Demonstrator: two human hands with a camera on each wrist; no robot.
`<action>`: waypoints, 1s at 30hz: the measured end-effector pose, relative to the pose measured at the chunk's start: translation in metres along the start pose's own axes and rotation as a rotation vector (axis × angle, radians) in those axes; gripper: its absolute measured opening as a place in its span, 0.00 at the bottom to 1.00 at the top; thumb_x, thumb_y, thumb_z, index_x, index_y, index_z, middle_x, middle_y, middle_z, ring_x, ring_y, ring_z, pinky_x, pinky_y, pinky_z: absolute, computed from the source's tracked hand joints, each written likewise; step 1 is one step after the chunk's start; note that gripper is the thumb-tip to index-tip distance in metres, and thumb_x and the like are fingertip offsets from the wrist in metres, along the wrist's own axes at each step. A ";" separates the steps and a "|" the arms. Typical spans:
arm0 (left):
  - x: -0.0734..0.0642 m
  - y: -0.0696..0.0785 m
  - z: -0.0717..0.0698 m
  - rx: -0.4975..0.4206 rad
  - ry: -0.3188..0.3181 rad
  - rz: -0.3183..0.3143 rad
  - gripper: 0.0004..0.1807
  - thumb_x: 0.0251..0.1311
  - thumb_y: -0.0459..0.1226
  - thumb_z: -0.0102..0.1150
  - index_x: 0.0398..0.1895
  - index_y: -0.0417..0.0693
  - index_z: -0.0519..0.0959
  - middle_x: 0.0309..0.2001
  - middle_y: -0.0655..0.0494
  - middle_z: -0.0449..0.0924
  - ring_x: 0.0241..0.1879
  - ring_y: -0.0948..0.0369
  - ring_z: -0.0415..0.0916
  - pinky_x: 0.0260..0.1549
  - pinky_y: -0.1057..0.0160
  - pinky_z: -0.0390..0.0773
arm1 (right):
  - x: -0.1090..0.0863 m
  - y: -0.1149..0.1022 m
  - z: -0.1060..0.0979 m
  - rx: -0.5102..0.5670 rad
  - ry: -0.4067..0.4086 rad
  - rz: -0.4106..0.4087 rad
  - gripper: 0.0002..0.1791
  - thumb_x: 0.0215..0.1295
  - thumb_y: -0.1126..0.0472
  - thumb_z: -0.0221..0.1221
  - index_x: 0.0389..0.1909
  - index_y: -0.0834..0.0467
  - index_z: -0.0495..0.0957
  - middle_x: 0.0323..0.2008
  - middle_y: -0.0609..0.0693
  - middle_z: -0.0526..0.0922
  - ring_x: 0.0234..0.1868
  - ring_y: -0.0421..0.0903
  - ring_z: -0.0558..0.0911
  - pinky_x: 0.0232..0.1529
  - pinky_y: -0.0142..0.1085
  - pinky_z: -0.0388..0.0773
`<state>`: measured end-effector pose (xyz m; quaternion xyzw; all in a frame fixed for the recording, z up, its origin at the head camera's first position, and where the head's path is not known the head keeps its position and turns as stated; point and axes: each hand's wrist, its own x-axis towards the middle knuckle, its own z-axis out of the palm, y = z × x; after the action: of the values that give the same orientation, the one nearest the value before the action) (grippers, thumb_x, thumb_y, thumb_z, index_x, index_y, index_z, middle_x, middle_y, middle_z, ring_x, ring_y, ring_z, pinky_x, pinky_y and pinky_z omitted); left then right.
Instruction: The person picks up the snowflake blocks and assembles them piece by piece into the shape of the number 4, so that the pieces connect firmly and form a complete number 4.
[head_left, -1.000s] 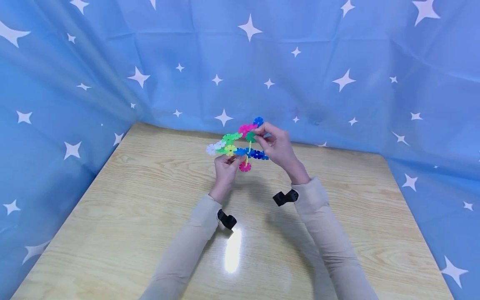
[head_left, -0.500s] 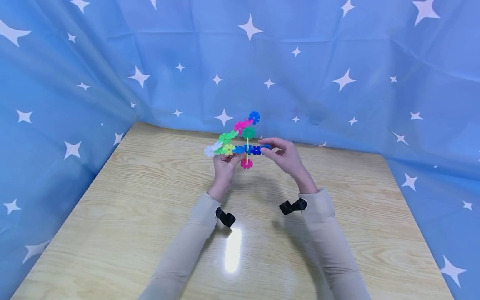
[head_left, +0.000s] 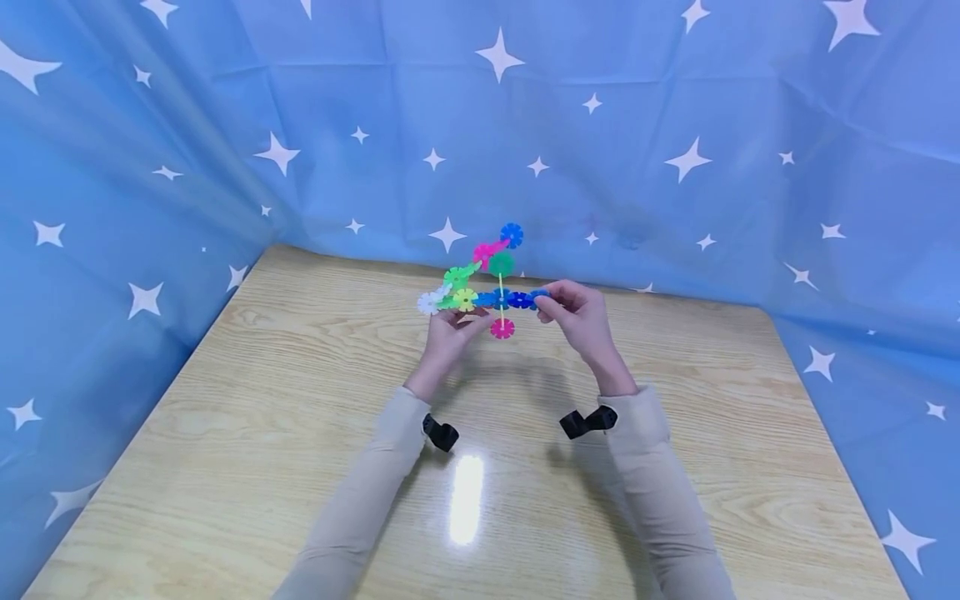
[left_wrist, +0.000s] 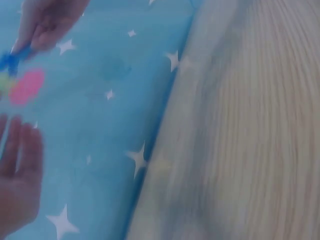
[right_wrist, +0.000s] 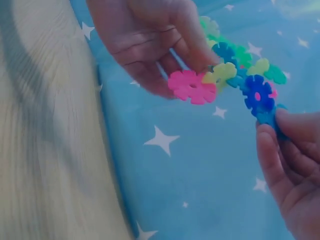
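A built shape of interlocking plastic snowflake discs (head_left: pixel 502 297) hangs over the far part of the table, in white, green, yellow, blue and pink. My right hand (head_left: pixel 581 321) pinches the blue disc (right_wrist: pixel 270 120) at its right end between thumb and fingers. Just below the shape's left part is my left hand (head_left: pixel 447 340), its thumb spread from the fingers, which look fairly straight in the left wrist view. A yellow disc (right_wrist: pixel 220 73) overlaps the left thumb tip in the right wrist view. The pink disc (head_left: pixel 502 328) forms the bottom of the upright part, with a green disc (head_left: pixel 501 263) on top.
A wooden table (head_left: pixel 262 450) lies under both arms. Blue cloth with white stars (head_left: pixel 615 167) hangs behind it and along both sides. Each sleeve carries a black wrist camera (head_left: pixel 588 422).
My right hand has moved down from the green disc to the blue end disc, which it now pinches. My left thumb has spread away from the shape, and the shape has shifted slightly.
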<state>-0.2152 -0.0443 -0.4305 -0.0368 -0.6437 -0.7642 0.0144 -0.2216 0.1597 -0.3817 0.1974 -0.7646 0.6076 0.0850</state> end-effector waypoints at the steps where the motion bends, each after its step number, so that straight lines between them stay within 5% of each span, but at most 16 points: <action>1: 0.001 -0.001 -0.005 0.025 -0.037 -0.037 0.13 0.55 0.29 0.62 0.43 0.31 0.76 0.42 0.44 0.81 0.45 0.54 0.79 0.48 0.63 0.78 | -0.001 0.001 -0.001 0.009 0.007 0.012 0.06 0.62 0.74 0.57 0.35 0.75 0.77 0.22 0.53 0.79 0.23 0.40 0.78 0.30 0.27 0.81; 5: 0.014 -0.007 -0.030 0.102 -0.077 -0.110 0.20 0.56 0.24 0.55 0.54 0.31 0.72 0.51 0.39 0.76 0.50 0.53 0.76 0.54 0.58 0.75 | -0.008 0.004 -0.007 0.023 0.034 0.054 0.08 0.63 0.70 0.58 0.35 0.75 0.77 0.22 0.45 0.79 0.24 0.37 0.78 0.30 0.26 0.81; 8: 0.028 -0.007 -0.046 0.016 -0.073 -0.182 0.19 0.64 0.28 0.49 0.58 0.31 0.70 0.55 0.40 0.74 0.47 0.59 0.75 0.55 0.59 0.74 | -0.014 0.010 -0.010 0.017 0.050 0.079 0.09 0.63 0.69 0.58 0.35 0.75 0.77 0.22 0.47 0.79 0.23 0.37 0.78 0.30 0.27 0.81; 12: 0.043 0.006 -0.055 -0.090 -0.221 -0.282 0.25 0.72 0.44 0.41 0.62 0.33 0.67 0.59 0.40 0.70 0.50 0.59 0.73 0.58 0.57 0.69 | -0.023 0.021 -0.012 0.018 0.050 0.135 0.10 0.62 0.69 0.59 0.34 0.75 0.77 0.23 0.51 0.80 0.23 0.37 0.78 0.30 0.28 0.82; 15: 0.049 0.018 -0.052 0.050 -0.372 -0.283 0.29 0.68 0.49 0.46 0.61 0.35 0.69 0.58 0.42 0.71 0.52 0.55 0.72 0.59 0.56 0.68 | -0.030 0.028 -0.013 0.035 0.052 0.189 0.10 0.63 0.69 0.59 0.35 0.76 0.76 0.23 0.52 0.80 0.23 0.37 0.79 0.30 0.28 0.82; 19: 0.052 0.023 -0.039 0.318 -0.492 -0.251 0.26 0.61 0.45 0.58 0.58 0.40 0.74 0.53 0.47 0.76 0.47 0.56 0.73 0.52 0.57 0.73 | -0.039 0.036 -0.014 0.059 0.056 0.246 0.11 0.63 0.68 0.58 0.35 0.77 0.75 0.23 0.50 0.80 0.23 0.37 0.79 0.29 0.28 0.82; 23: 0.053 0.017 -0.027 0.412 -0.484 -0.242 0.20 0.59 0.39 0.61 0.54 0.41 0.77 0.49 0.43 0.77 0.40 0.58 0.73 0.43 0.60 0.76 | -0.045 0.044 -0.015 0.097 0.062 0.281 0.11 0.63 0.69 0.58 0.35 0.78 0.75 0.23 0.53 0.80 0.22 0.37 0.79 0.29 0.28 0.82; 30: 0.055 -0.002 -0.016 0.312 -0.344 -0.258 0.17 0.58 0.30 0.59 0.51 0.35 0.77 0.48 0.38 0.77 0.34 0.59 0.77 0.38 0.65 0.79 | -0.054 0.058 -0.013 0.182 0.100 0.446 0.04 0.63 0.70 0.58 0.33 0.68 0.77 0.22 0.46 0.81 0.23 0.40 0.81 0.32 0.33 0.83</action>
<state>-0.2711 -0.0581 -0.4312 -0.0810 -0.7460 -0.6338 -0.1875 -0.1978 0.1933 -0.4501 0.0005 -0.7262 0.6867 -0.0317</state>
